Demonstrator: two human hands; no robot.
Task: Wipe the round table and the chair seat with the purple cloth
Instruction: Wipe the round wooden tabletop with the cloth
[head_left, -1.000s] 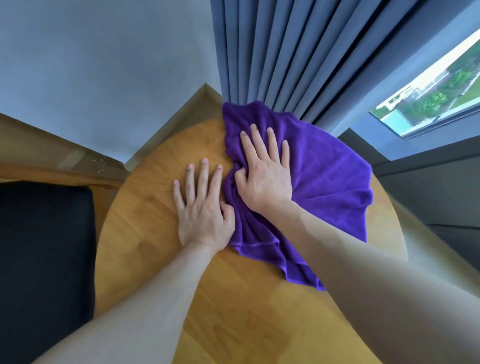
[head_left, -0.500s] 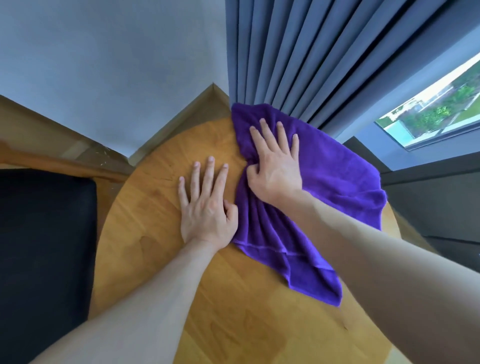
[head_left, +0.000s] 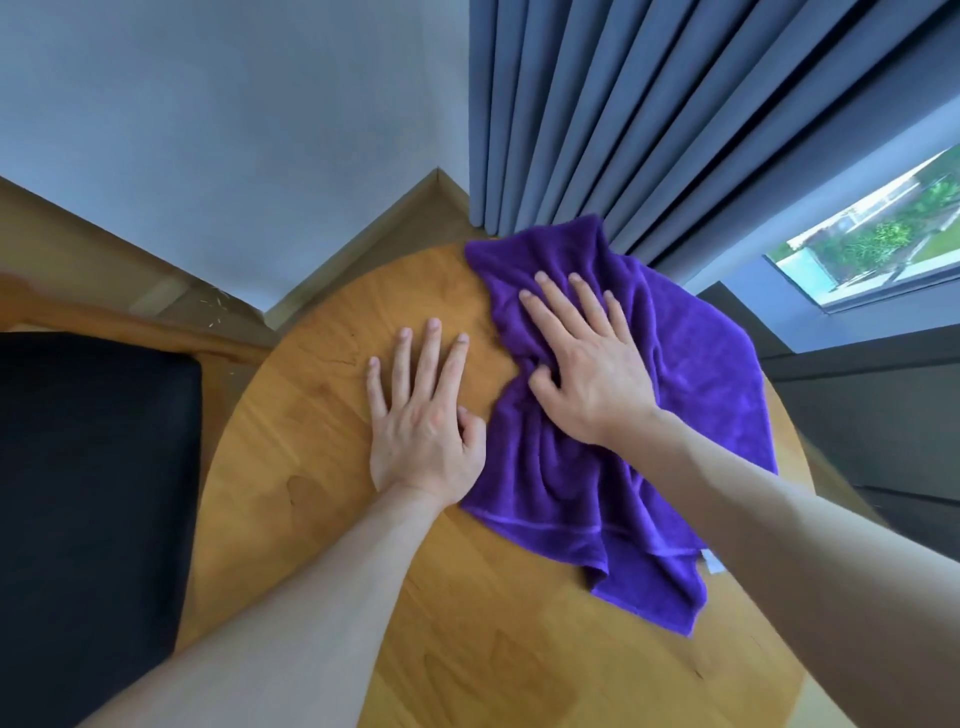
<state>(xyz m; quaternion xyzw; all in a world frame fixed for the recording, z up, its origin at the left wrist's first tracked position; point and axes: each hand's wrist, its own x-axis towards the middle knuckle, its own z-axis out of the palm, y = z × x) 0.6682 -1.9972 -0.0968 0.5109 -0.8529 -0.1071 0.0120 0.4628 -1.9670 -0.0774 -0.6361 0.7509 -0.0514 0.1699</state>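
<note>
At the far left a black chair seat (head_left: 88, 519) is seen beside the round table (head_left: 322, 467), with nothing lying on it, so its wiping is judged to be not yet done. Further right, the left hand (head_left: 421, 431) is laid flat on the bare wood with its fingers straight and spread, nothing being held; its thumb side lies just against the edge of the purple cloth (head_left: 701, 405). The cloth is spread in loose folds over the far right part of the tabletop, one corner reaching the grey curtain (head_left: 649, 130) and another trailing toward the near edge. The right hand (head_left: 587, 374) is pressed palm-down on the cloth with fingers extended, and a fold is bunched at the thumb. The cloth is judged soft, light and limp, likely to ruck up when pushed; it would best be held under a flat palm near its middle, or gathered in its bulk for lifting.
</note>
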